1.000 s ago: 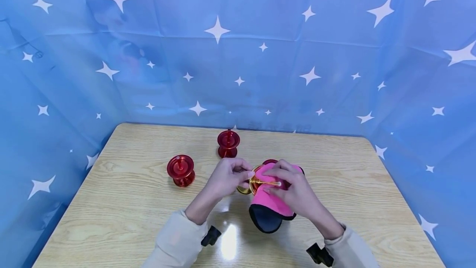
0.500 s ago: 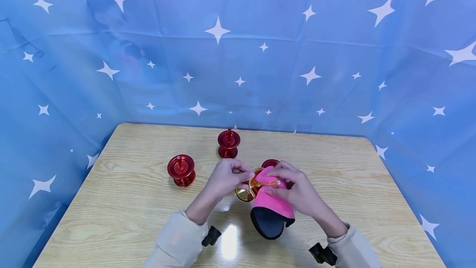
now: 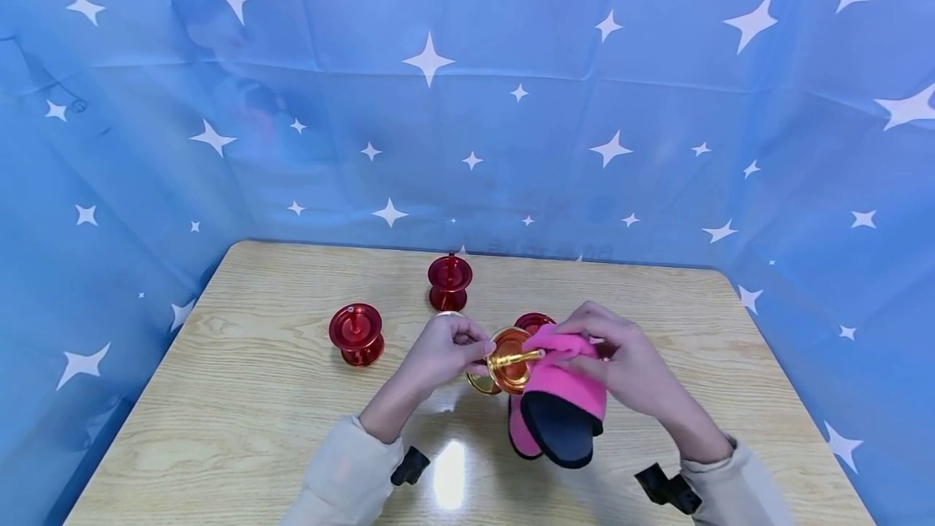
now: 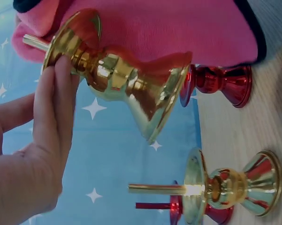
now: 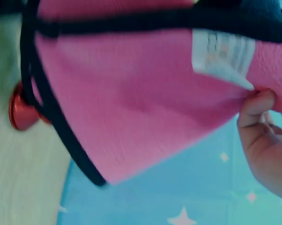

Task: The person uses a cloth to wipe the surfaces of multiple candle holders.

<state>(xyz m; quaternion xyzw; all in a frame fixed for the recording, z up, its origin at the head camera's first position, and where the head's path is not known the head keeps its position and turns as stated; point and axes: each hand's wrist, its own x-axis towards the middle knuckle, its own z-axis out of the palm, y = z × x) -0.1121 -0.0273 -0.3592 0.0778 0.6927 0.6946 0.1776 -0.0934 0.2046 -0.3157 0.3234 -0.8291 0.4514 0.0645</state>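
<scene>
A shiny gold candlestick (image 3: 509, 347) with a thin stem and a dish is held tilted above the table by my left hand (image 3: 445, 349). In the left wrist view, the left fingers (image 4: 63, 89) press on the dish rim, and the flared base of the candlestick points down and right. My right hand (image 3: 621, 360) pinches a pink cloth (image 3: 566, 380) with black edging. The cloth hangs folded right beside the gold stem. A white label (image 5: 223, 54) shows on it in the right wrist view, near the right thumb.
Red candlesticks stand at the left (image 3: 355, 329), at the back (image 3: 449, 276) and behind the cloth (image 3: 535, 321). Another gold candlestick (image 4: 225, 187) stands upright on the table, mostly hidden by my left hand in the head view. A blue star-patterned curtain (image 3: 467, 104) surrounds the wooden table (image 3: 241, 396).
My right hand has moved right with the pink cloth, baring more of the gold candlestick's dish and stem. The left hand holds the candlestick in nearly the same place.
</scene>
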